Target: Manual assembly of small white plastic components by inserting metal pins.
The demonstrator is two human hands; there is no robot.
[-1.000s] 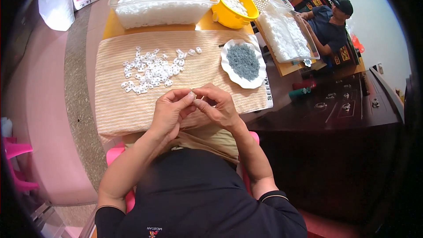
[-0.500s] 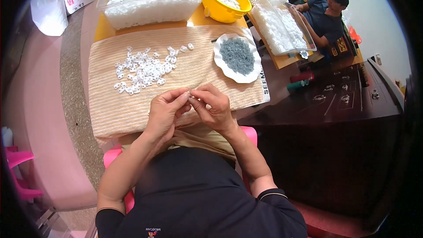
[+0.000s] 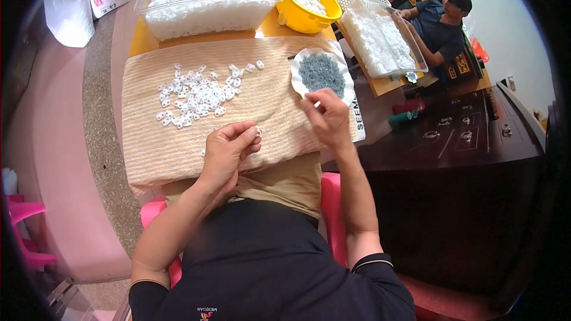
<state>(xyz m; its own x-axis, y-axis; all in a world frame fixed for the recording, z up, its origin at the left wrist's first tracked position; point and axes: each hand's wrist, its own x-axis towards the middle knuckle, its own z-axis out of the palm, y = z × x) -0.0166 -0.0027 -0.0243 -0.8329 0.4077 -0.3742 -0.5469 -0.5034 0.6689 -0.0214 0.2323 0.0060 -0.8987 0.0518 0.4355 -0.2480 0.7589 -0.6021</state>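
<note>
My left hand [image 3: 229,145] pinches a small white plastic piece [image 3: 259,132] between thumb and fingers, just above the near part of the striped cloth. To the right, my right hand [image 3: 327,120] is at the near rim of a white scalloped plate [image 3: 298,85] heaped with small grey pieces [image 3: 321,72]. Its thumb and forefinger curl together into a loop; whatever may be between the tips is too small to make out. Left of the plate, many small white plastic pieces with holes [image 3: 199,98] lie loosely scattered on the cloth.
Beyond the striped cloth [image 3: 273,92] stand a clear bin [image 3: 208,18] full of white pieces and a yellow basin [image 3: 303,18]. Another clear bin [image 3: 380,41] is at the far right, beside a person [image 3: 440,30] in a cap. A dark panelled surface [image 3: 440,137] lies right.
My right hand has left my left hand and moved right and away from me to the plate's near rim. The left hand stays nearly in place, its small white piece now visible.
</note>
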